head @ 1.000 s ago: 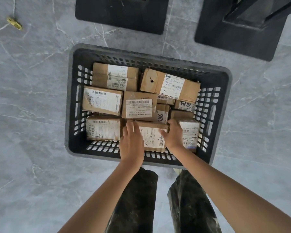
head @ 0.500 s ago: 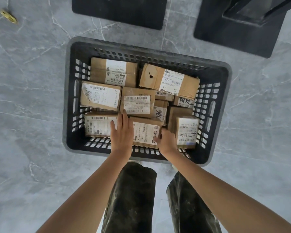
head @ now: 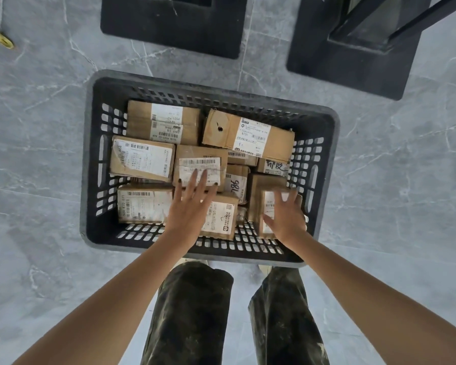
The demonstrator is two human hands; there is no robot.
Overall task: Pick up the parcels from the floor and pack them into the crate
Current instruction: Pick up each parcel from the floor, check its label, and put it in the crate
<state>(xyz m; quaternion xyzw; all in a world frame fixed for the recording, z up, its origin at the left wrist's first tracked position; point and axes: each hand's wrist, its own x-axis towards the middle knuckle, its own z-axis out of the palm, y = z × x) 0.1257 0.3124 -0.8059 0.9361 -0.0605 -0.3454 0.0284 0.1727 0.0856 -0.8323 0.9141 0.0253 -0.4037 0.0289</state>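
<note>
- The parcels [head: 248,135] are small taped cardboard boxes with paper labels. I judge them light and fairly stiff, with slick tape and corners that dent easily.
- Every parcel I can see lies inside the crate [head: 87,167], packed side by side with a few overlapping. None shows on the floor [head: 37,180] in view.
- To shift one, I would take it by two opposite side faces, low down, rather than by the label.
- The left hand [head: 188,206] is over the near middle of the crate, palm down. Its fingers [head: 194,185] are straight and spread, with the tips over the centre parcel [head: 200,156]. It grips nothing, and I cannot tell whether it touches.
- The right hand [head: 284,219] is over the near-right parcel [head: 261,185], blurred, with its fingers splayed and holding nothing.
- Both forearms reach in across the crate's near rim.
</note>
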